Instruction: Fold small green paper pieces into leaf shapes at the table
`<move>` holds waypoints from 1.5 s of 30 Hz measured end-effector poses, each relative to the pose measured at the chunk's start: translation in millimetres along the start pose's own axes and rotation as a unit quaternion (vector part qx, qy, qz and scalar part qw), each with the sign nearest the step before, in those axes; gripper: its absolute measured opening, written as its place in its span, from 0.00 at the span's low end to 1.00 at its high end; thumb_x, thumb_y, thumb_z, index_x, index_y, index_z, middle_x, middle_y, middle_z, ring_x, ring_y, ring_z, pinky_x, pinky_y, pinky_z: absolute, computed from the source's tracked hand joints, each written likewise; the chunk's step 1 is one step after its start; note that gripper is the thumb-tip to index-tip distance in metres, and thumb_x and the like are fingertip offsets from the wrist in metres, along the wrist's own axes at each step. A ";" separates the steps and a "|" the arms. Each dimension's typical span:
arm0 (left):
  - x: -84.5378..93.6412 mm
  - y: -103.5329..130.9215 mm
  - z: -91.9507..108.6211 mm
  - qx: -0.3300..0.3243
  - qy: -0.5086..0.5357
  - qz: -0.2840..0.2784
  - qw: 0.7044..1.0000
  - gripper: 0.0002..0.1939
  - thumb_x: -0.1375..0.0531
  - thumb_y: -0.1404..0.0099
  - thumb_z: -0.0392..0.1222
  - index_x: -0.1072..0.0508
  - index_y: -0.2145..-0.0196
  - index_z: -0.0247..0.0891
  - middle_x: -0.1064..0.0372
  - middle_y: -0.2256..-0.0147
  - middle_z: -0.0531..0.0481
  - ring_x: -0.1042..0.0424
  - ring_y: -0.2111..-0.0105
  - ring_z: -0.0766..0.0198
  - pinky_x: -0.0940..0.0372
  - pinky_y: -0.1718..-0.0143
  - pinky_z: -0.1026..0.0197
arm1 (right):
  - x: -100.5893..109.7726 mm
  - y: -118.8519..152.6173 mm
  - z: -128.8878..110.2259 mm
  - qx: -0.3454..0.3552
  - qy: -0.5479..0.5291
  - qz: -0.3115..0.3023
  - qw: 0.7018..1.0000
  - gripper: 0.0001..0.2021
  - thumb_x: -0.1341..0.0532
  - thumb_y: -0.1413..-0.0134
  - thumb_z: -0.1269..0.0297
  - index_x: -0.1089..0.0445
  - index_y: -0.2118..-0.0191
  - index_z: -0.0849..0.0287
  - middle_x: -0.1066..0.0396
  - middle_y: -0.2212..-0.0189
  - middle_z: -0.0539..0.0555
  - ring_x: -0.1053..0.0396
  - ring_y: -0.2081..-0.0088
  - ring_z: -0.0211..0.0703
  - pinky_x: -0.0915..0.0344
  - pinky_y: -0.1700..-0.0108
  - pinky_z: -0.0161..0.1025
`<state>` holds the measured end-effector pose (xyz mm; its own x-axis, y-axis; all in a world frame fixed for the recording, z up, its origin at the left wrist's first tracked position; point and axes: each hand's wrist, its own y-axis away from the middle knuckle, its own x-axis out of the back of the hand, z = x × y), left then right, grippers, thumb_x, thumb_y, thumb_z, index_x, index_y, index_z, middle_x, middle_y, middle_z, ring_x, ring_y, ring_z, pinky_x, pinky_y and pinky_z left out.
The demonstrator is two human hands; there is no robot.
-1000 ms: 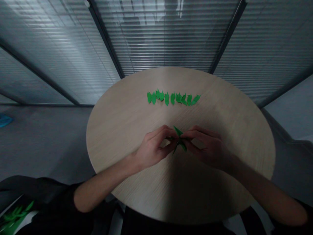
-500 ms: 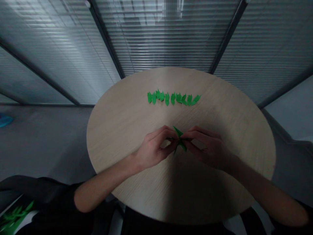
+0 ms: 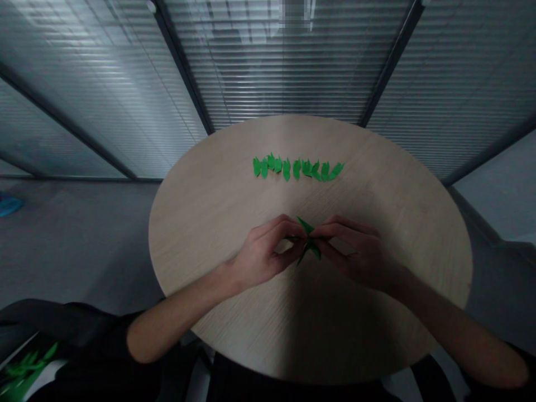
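A small green folded piece [image 3: 314, 249], its pointed tips sticking out above and below the fingers, is held between my two hands over the middle of the table. My left hand [image 3: 268, 248] pinches it from the left with thumb and fingertips. From the right, my right hand [image 3: 355, 251] grips it the same way, the fingertips of both hands nearly meeting. Farther back, a row of several small green leaf-like pieces [image 3: 286, 170] lies on the round wooden table [image 3: 201, 195]. Fingers cover the centre of the held piece.
Glass panels with blinds [image 3: 288, 84] stand behind the table's far edge. At the lower left, more green pieces [image 3: 29, 371] lie beside a dark bag or cloth. A blue object [image 3: 9, 205] is on the floor at the far left.
The lower tips of the green piece have shifted very slightly between my fingers. Both hands stay in nearly the same place.
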<state>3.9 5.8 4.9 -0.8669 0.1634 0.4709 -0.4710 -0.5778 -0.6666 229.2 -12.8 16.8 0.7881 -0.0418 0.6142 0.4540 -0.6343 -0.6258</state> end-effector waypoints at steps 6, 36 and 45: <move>0.2 -0.4 0.6 -0.004 0.001 0.004 1.000 0.03 0.36 0.29 0.33 0.26 0.58 0.37 0.23 0.64 0.46 0.22 0.67 0.63 0.25 0.67 0.62 | -0.6 1.4 2.1 -0.001 0.003 -0.001 1.000 0.06 0.38 0.33 0.73 0.26 0.54 0.55 0.23 0.65 0.51 0.23 0.66 0.40 0.26 0.62 0.37; 0.3 -1.0 2.1 -0.010 -0.005 0.002 1.000 0.05 0.36 0.30 0.31 0.27 0.59 0.37 0.24 0.64 0.46 0.22 0.67 0.64 0.26 0.66 0.62 | -0.4 1.4 1.3 0.014 -0.001 0.000 1.000 0.06 0.38 0.33 0.74 0.27 0.56 0.57 0.24 0.66 0.51 0.24 0.66 0.40 0.27 0.62 0.36; 0.6 -0.3 1.6 -0.001 -0.014 -0.016 1.000 0.04 0.37 0.30 0.31 0.26 0.59 0.36 0.24 0.64 0.47 0.23 0.67 0.65 0.25 0.65 0.64 | -1.4 2.7 3.1 0.003 0.003 -0.013 1.000 0.05 0.38 0.33 0.73 0.28 0.56 0.56 0.25 0.67 0.50 0.25 0.67 0.39 0.28 0.62 0.36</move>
<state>3.8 4.7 6.3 -0.8463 0.1601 0.5080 -0.4991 -0.5714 -0.6515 230.6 -12.1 12.8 0.7731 -0.0295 0.6336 0.4776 -0.6302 -0.6122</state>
